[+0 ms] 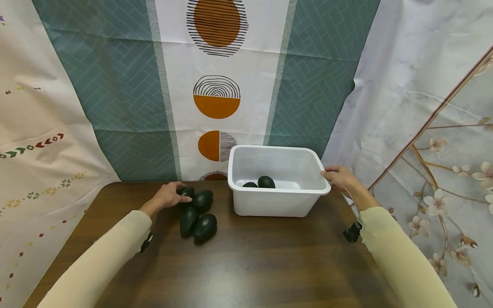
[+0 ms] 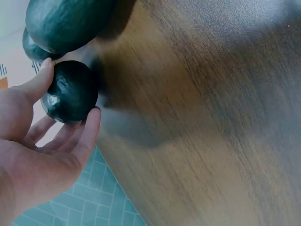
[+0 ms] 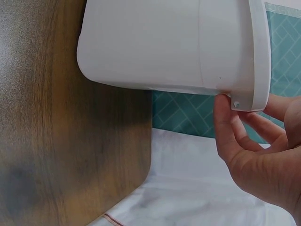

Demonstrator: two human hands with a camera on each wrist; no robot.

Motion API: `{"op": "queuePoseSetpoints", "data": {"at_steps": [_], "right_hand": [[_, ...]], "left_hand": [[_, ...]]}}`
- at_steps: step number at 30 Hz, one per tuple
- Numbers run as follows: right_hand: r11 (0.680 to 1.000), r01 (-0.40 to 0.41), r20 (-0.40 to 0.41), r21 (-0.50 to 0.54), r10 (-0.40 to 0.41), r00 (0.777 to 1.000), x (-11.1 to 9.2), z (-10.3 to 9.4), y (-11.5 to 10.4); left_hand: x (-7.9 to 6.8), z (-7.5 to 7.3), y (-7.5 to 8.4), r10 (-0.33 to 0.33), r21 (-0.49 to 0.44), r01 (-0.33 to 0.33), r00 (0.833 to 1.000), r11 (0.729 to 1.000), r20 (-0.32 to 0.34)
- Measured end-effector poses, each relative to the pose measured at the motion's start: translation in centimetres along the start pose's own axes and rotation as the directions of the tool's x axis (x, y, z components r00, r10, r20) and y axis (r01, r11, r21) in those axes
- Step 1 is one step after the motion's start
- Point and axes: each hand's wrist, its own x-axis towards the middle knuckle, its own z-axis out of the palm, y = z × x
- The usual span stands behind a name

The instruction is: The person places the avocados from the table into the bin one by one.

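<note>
On the left of the table, my left hand (image 1: 168, 195) holds a dark green avocado (image 2: 71, 92), thumb on one side and fingers curled round the other. Three more avocados lie close by: one to its right (image 1: 202, 201), and a left (image 1: 188, 221) and a right one (image 1: 205, 227) nearer me. A white plastic bin (image 1: 275, 203) stands right of the middle, with two avocados (image 1: 266, 182) visible inside; its front wall partly hides them. My right hand (image 3: 263, 141) pinches the bin's rim (image 3: 261, 56) at its right end.
The brown wooden table (image 1: 239, 265) ends just behind the bin. A patterned teal and white cloth (image 1: 127, 85) hangs at the back, with a flowered cloth (image 1: 423, 171) on the right and a cream one (image 1: 46, 162) on the left. Each wrist wears a black device.
</note>
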Motion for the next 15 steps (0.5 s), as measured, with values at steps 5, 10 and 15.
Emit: {"op": "queuePoseSetpoints", "data": {"at_steps": [5, 10, 15], "right_hand": [[1.000, 0.006, -0.003, 0.015, -0.006, 1.000, -0.1, 0.1, 0.1], [1.000, 0.015, -0.007, 0.022, -0.014, 1.000, 0.0, 0.1, 0.2], [1.000, 0.018, -0.007, 0.012, -0.017, 1.000, 0.1, 0.2, 0.1]], "left_hand": [[0.1, 0.0, -0.3, 0.018, -0.003, -0.018, 1.000, 1.000, 0.013], [0.1, -0.3, -0.7, 0.056, 0.019, -0.056, 0.998, 0.998, 0.021], [-0.1, -0.1, -1.2, 0.094, 0.010, -0.094, 0.996, 0.996, -0.007]]}}
